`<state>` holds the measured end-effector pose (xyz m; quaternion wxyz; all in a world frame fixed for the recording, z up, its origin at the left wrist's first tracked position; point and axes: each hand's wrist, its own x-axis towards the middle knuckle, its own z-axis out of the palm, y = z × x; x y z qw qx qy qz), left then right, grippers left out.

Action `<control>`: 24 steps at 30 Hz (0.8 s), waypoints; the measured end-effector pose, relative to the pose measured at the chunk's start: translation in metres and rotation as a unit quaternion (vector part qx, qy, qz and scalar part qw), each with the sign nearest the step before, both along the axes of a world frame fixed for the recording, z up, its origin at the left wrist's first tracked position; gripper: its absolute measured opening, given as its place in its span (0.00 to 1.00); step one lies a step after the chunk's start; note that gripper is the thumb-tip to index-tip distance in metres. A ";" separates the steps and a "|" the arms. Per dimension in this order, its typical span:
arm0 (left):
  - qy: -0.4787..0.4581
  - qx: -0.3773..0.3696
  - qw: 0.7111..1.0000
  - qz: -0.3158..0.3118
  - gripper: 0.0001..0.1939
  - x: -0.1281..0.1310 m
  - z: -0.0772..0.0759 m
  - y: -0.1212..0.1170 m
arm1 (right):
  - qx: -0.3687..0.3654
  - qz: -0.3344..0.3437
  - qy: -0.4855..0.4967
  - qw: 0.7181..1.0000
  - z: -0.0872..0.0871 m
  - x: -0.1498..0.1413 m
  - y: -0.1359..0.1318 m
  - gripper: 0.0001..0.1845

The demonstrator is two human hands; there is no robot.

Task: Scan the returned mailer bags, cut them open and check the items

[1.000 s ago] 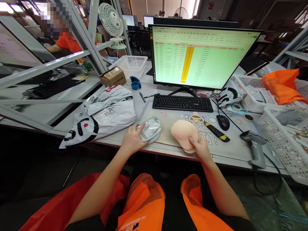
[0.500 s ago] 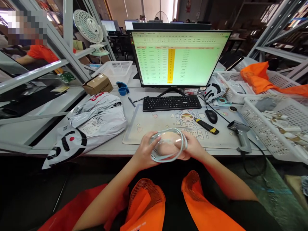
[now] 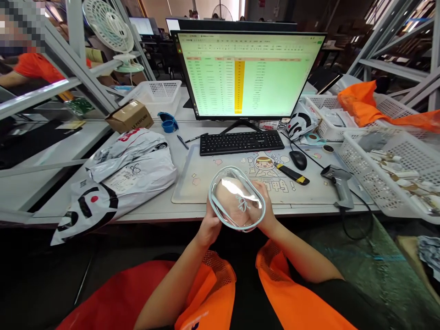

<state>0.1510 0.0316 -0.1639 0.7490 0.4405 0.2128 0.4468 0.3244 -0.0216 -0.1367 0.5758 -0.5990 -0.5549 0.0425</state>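
Both my hands hold a clear oval plastic case (image 3: pixel 236 197) with a pale blue rim, lifted just in front of the desk edge. Inside it shows a beige rounded pad (image 3: pixel 231 201). My left hand (image 3: pixel 208 225) grips the case from below on its left side, fingers wrapped round it. My right hand (image 3: pixel 261 211) clasps its right side, with fingers partly behind the case.
A desk mat (image 3: pixel 309 188) lies on the desk, with a keyboard (image 3: pixel 241 142), monitor (image 3: pixel 249 73), mouse (image 3: pixel 298 159), box cutter (image 3: pixel 292 174) and barcode scanner (image 3: pixel 338 181). Mailer bags (image 3: pixel 120 176) lie left. White baskets (image 3: pixel 388 178) stand right. A person in orange sits far left.
My left hand brought the clear case from the desk over the beige pad held by my right. Both hands then raised the closed case and tilted it toward me.
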 end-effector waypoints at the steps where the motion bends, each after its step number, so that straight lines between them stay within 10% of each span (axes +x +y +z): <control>1: -0.011 -0.031 0.999 0.004 0.51 0.000 0.000 -0.004 | -0.016 0.004 -0.027 0.999 0.000 -0.003 -0.002 0.22; 10: 0.014 -0.222 0.970 0.102 0.32 -0.004 0.011 -0.015 | -0.167 0.237 -0.108 0.951 0.007 0.008 -0.043 0.56; 18: 0.048 -0.145 0.987 0.052 0.45 -0.020 0.007 -0.031 | -0.067 0.142 -0.038 0.987 -0.003 0.010 -0.042 0.23; 24: 0.085 -0.051 0.982 -0.160 0.53 -0.069 0.003 0.013 | -0.111 0.288 -0.053 0.950 0.018 0.003 -0.069 0.21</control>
